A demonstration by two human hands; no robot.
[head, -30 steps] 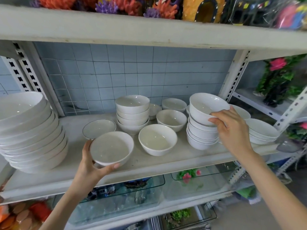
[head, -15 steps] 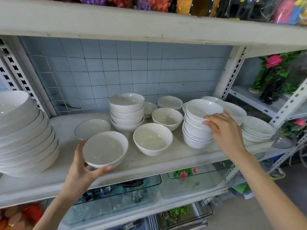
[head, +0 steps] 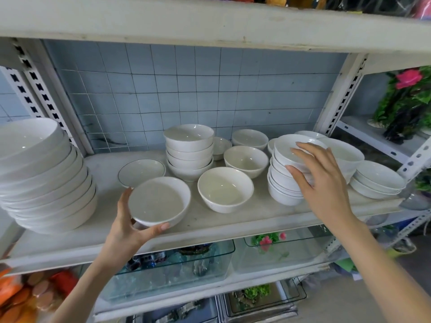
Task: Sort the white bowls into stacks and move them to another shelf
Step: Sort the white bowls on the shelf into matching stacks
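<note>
White bowls fill the middle shelf point(head: 210, 226). My left hand point(head: 127, 226) grips a wide white bowl point(head: 158, 201) near the front edge, thumb on its front rim and fingers behind it. My right hand point(head: 319, 180) rests against a stack of small bowls point(head: 283, 183), fingers straight, over the top bowl's rim, thumb on the stack's side. A loose bowl point(head: 225, 188) sits between the two hands. Behind it stand another stack point(head: 189, 151), a single bowl point(head: 246, 160) and a shallow dish point(head: 141, 172).
A tall stack of large bowls point(head: 42, 178) takes the shelf's left end. Low stacked bowls point(head: 377, 179) lie at the right end. Perforated uprights point(head: 341, 99) frame the bay. Glass tanks point(head: 172, 271) sit on the shelf below, artificial flowers point(head: 408, 101) to the right.
My right hand set its bowl down onto the small stack and its fingers have opened over it. My left hand still holds the wide bowl in about the same place.
</note>
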